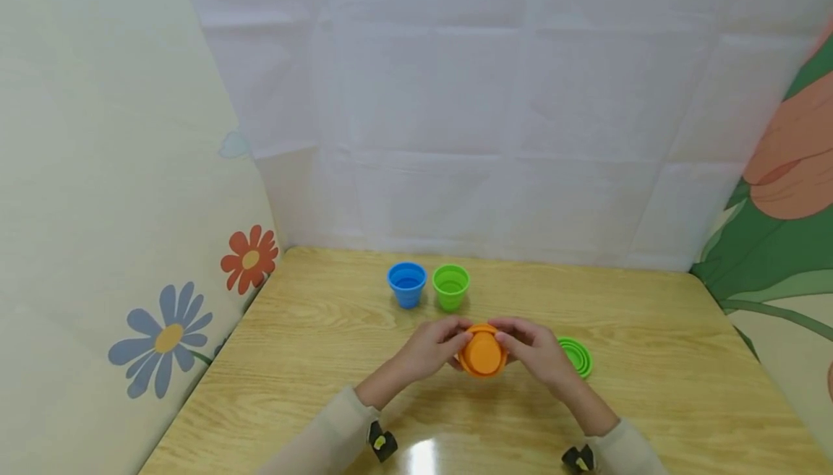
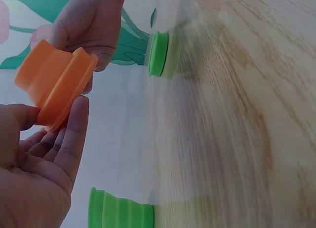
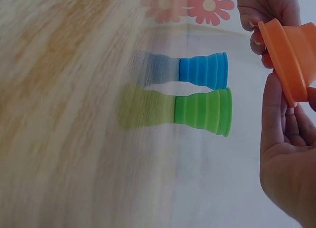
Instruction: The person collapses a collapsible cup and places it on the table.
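Observation:
Both hands hold an orange collapsible cup (image 1: 484,354) above the table, its base facing the head camera. Its wall is partly extended, with folds still stacked near the rim, as the left wrist view shows. My left hand (image 1: 426,347) pinches the rim on one side, thumb on the outside wall and fingers at the rim. On the opposite side my right hand (image 1: 535,351) grips the rim likewise. Beyond the hands stand a blue collapsible cup (image 1: 407,285) and a green collapsible cup (image 1: 451,288), both extended and upright. A flattened green collapsible cup (image 1: 575,357) lies beside the right hand.
The wooden table (image 1: 299,330) ends at a white cloth backdrop (image 1: 416,99). Flower-printed cloth (image 1: 156,207) hangs on the left, and more printed cloth (image 1: 781,258) on the right. The blue and green upright cups stand close together.

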{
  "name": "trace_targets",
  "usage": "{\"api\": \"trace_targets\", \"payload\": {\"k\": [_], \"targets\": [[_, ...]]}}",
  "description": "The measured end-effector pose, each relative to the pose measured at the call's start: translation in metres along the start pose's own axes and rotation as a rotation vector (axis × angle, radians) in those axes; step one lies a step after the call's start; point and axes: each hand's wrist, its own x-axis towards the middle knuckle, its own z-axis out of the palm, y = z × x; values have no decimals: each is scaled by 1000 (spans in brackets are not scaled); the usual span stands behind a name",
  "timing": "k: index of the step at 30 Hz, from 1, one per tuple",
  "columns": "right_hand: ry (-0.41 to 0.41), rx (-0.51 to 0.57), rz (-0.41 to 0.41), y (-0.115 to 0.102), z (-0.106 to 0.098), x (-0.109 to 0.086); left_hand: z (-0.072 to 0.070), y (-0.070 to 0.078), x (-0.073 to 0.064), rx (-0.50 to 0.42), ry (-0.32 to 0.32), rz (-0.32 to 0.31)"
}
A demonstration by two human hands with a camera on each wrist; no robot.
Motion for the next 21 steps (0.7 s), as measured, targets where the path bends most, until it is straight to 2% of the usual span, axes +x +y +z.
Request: {"api": "trace_targets", "payload": {"k": [9, 16, 21], "targets": [[-36, 49, -2, 1, -2, -2, -2, -3, -1, -46, -25, 7], [-79, 67, -40, -1, -4, -3, -6, 27, -11, -81, -56, 8], [-84, 54, -50, 2, -5, -3, -6, 27, -11, -82, -66, 12]]}}
